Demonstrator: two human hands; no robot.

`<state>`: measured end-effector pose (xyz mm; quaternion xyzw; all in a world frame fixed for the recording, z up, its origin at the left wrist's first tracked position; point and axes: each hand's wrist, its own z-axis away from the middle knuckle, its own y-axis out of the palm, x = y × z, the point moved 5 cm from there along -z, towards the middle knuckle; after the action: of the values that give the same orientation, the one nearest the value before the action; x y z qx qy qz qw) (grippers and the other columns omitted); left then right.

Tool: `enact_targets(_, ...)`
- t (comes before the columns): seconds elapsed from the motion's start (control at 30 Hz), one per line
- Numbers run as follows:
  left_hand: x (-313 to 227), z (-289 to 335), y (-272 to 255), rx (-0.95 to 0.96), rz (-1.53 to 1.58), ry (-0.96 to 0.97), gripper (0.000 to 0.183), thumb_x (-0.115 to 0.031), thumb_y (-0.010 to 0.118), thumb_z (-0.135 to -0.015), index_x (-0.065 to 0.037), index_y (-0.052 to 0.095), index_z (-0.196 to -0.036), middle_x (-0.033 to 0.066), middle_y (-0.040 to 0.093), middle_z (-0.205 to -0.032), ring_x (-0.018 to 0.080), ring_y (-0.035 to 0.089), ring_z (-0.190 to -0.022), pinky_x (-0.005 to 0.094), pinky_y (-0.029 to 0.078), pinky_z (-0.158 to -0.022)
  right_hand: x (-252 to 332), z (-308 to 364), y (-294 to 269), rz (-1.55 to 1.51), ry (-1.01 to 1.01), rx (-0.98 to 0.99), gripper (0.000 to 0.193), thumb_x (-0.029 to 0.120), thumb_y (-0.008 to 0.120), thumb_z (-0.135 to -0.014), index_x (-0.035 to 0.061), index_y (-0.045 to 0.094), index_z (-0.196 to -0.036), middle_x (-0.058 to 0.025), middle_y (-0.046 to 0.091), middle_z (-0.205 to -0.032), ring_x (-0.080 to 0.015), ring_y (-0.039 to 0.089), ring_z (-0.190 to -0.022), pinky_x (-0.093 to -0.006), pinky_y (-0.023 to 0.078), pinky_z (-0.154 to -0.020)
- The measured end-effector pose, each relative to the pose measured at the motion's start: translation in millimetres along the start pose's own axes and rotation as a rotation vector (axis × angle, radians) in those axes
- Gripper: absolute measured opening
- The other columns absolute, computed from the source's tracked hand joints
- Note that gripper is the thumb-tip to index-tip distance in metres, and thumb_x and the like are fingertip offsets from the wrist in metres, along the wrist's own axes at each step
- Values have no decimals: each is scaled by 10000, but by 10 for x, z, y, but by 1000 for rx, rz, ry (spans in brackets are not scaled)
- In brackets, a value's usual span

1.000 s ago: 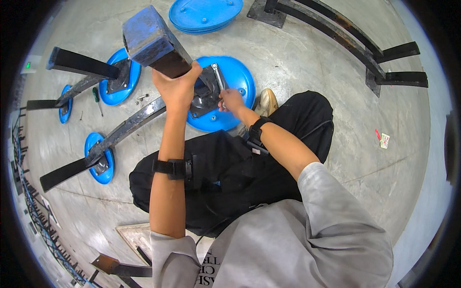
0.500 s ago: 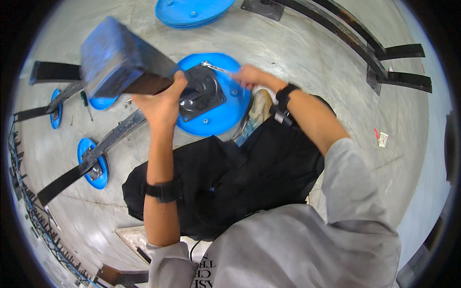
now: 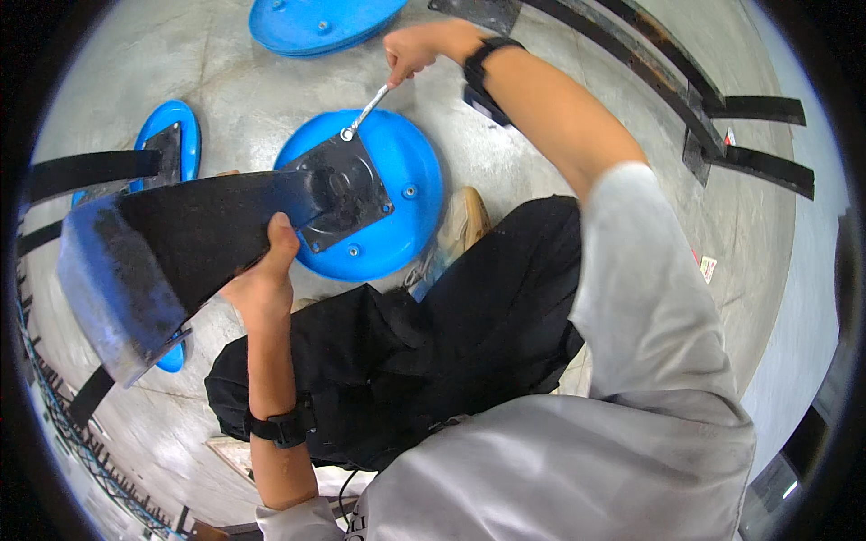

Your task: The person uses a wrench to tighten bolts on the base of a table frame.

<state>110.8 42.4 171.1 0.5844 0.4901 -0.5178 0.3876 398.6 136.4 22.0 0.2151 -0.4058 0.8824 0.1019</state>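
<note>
Right hand [image 3: 413, 52] clamped on wrench [image 3: 370, 110], left hand [image 3: 262, 281] on post [image 3: 203, 216].
Wrench at plate [image 3: 347, 185] edge; floor [image 3: 510, 167] beside disc [image 3: 413, 162]; shirt lettering [image 3: 358, 527] cropped.

Right fingers [image 3: 397, 72] grip wrench [image 3: 368, 110]; left fingers [image 3: 283, 234] clasp black post [image 3: 198, 215].

- Silver wrench [image 3: 370, 112]: held aslant, ring end set at far corner of black plate.
- Black square plate [image 3: 352, 171]: seated on disc.
- Blue round disc [image 3: 417, 162]: laid on floor [image 3: 519, 180].
- Black metal post [image 3: 203, 212]: blue-stained at end, held tilted.
</note>
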Motion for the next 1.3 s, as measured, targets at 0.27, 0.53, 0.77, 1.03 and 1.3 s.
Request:
enact_targets(0.27, -34, -134, 30, -107, -25, 77, 206, -15, 706, -603, -6, 541, -726, 2, 536, -690, 108, 508, -606, 247, 429, -579, 524, 962, 703, -1224, 145, -802, 281, 287, 549, -819, 25, 617, -745, -46, 530, -534, -132, 494, -439, -269, 380, -415)
enact_targets(0.53, -66, -243, 6, 8, -62, 73, 242, -3, 697, -626, -18, 548, -816, 14, 573, -732, 104, 534, -629, 239, 435, -590, 1255, 507, 1945, -1591, 312, -746, 191, 108, 441, -830, -23, 557, -753, -86, 529, -561, -164, 490, -436, -289, 384, -400)
enact_targets(0.77, -109, -224, 51, 29, -9, 116, 356, -41, 693, -596, -29, 479, -880, 12, 532, -715, 98, 505, -624, 243, 428, -570, 1388, 397, 2070, -1529, 298, -801, 210, 106, 442, -831, -45, 552, -736, -96, 542, -550, -163, 503, -428, -297, 402, -405)
enact_targets(1.03, -110, -233, 34, 6, 13, 114, 261, -5, 695, -613, -17, 530, -815, 17, 567, -734, 107, 528, -638, 238, 432, -602, 1395, 451, 2141, -1515, 296, -888, 220, 143, 444, -838, -27, 562, -762, -69, 532, -551, -131, 476, -442, -268, 359, -406)
enact_targets(1.3, -118, -227, 66, 4, 12, 131, 259, -12, 698, -612, -15, 529, -808, 17, 565, -732, 106, 525, -630, 235, 430, -589, 1356, 407, 2186, -1575, 360, -916, 207, 136, 426, -844, -20, 545, -780, -60, 521, -555, -127, 464, -436, -266, 355, -411)
